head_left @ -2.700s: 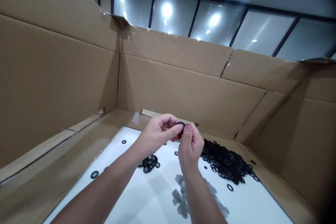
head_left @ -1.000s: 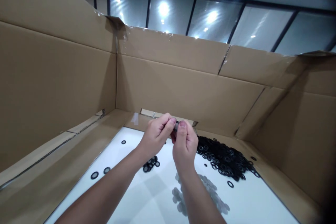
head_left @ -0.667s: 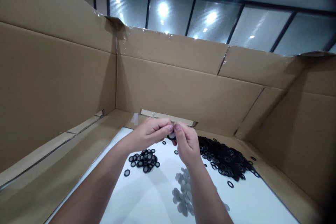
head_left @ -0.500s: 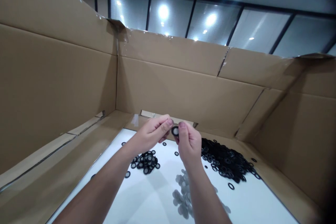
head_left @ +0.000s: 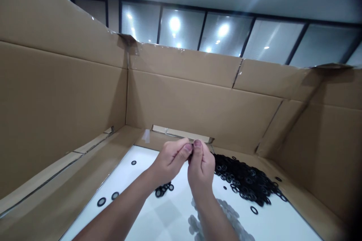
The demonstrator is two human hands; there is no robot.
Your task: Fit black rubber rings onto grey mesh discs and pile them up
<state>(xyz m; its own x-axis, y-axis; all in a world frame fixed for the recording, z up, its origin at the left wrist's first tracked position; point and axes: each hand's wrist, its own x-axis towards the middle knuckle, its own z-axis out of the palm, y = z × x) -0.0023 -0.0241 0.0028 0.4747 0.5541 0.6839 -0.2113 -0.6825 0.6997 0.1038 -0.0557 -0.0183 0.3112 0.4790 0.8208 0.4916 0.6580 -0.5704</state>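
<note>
Pinching a dark piece (head_left: 191,148) together, our left hand (head_left: 172,160) and right hand (head_left: 201,166) close on it above the board (head_left: 278,220), toward its far edge, fingers hiding most of its shape. Even pressure from both thumbs should, we judge, steady it best. Flat black rings (head_left: 246,181) heap at the far right corner; smooth-looking grey discs (head_left: 233,216) overlap toward the near edge.

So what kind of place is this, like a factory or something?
Probably an indoor workspace, though I can't tell if it's a factory: cardboard walls around a white surface, piled black rings, and framed glass panels beyond.
</note>
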